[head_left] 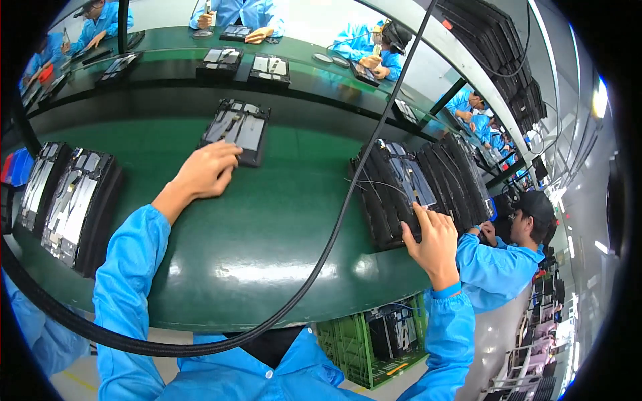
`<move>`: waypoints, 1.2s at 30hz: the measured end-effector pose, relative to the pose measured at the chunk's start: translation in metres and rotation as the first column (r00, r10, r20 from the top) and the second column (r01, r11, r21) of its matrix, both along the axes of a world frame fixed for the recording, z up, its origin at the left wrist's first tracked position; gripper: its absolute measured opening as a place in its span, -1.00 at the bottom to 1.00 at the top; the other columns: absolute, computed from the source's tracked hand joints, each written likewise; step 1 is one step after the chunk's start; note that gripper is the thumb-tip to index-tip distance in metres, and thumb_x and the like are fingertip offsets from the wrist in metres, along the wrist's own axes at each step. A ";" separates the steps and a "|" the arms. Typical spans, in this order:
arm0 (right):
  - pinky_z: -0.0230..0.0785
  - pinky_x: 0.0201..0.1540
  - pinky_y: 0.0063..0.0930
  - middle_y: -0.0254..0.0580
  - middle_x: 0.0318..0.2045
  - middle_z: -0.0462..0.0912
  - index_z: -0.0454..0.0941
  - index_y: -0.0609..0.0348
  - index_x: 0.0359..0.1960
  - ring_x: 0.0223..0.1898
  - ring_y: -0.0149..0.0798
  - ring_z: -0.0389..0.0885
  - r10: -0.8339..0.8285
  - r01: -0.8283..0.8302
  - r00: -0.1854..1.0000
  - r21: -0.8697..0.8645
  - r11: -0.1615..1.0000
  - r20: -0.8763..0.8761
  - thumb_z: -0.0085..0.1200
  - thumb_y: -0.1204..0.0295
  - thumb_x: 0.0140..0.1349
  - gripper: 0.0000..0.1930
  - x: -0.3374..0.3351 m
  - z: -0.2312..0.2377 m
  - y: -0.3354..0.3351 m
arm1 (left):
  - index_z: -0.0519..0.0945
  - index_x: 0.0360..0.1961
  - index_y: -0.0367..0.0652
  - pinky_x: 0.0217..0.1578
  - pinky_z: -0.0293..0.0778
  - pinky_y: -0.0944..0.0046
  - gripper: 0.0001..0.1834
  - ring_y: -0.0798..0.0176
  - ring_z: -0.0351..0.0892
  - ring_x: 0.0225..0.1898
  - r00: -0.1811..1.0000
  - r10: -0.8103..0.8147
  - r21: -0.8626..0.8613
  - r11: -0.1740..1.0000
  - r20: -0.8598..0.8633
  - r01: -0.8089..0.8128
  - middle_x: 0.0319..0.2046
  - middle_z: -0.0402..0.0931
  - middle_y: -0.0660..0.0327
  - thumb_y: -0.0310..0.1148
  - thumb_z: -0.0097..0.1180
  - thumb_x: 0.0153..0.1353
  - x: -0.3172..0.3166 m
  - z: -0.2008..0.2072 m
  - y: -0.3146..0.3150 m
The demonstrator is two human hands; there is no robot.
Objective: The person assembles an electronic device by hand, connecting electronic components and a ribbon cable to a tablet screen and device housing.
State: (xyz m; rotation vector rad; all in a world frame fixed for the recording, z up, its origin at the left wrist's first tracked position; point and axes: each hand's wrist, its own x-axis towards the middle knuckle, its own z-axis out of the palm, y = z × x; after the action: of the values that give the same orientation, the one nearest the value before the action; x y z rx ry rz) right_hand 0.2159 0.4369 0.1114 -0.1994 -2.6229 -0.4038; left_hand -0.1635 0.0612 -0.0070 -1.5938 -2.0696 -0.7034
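Observation:
A black tray with a flat electronic device, its silver and dark inner parts showing, lies toward the far side of the green table. My left hand is at the tray's near left corner, fingers bent over its edge; their undersides are hidden. On the right, a pile of black trays carries another opened device on top. My right hand touches the near end of that pile, thumb and fingers apart.
Two stacks of trays with opened devices stand at the left. More black trays lean at the right. A black cable loops across the view. Below the table edge is a green crate. Co-workers sit opposite; a person works at right.

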 end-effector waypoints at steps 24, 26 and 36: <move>0.51 -0.16 -0.34 -0.23 -0.30 0.56 0.78 0.11 0.15 -0.29 -0.28 0.54 0.716 -0.728 0.686 0.125 0.674 0.131 0.19 0.45 0.29 -0.61 -0.010 -0.025 -0.237 | 0.31 0.51 -0.38 0.47 0.37 -0.13 -0.32 -0.27 0.53 0.38 0.852 -0.085 0.324 0.941 0.516 -0.103 0.42 0.44 -0.24 -0.48 0.07 0.37 0.141 0.006 -0.043; 0.51 -0.14 -0.35 -0.30 -0.34 0.48 0.80 0.11 0.18 -0.27 -0.30 0.51 0.773 -0.772 0.619 -0.079 0.631 0.138 0.27 0.33 0.29 -0.58 0.003 -0.023 -0.260 | 0.25 0.55 -0.35 0.44 0.40 -0.15 -0.28 -0.27 0.57 0.34 0.755 -0.097 0.176 0.984 0.648 -0.024 0.41 0.44 -0.24 -0.47 0.07 0.38 0.149 0.016 -0.055; 0.46 -0.22 -0.14 -0.15 -0.40 0.66 0.75 0.14 -0.18 -0.35 -0.01 0.61 0.790 -0.559 0.614 -0.702 0.441 0.006 0.48 0.32 0.12 -0.72 -0.064 -0.033 -0.241 | 0.24 0.60 -0.16 0.43 0.33 -0.17 -0.07 -0.24 0.46 0.32 0.687 -0.139 -0.002 0.980 0.714 0.201 0.25 0.57 -0.12 -0.48 0.21 0.14 0.138 0.016 -0.066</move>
State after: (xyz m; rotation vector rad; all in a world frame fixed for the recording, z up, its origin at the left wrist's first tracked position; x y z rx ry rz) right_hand 0.1514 0.1955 0.0789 0.8178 -2.7548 0.8620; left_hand -0.0259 -0.0050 0.0089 -1.7498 -2.4993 -1.5305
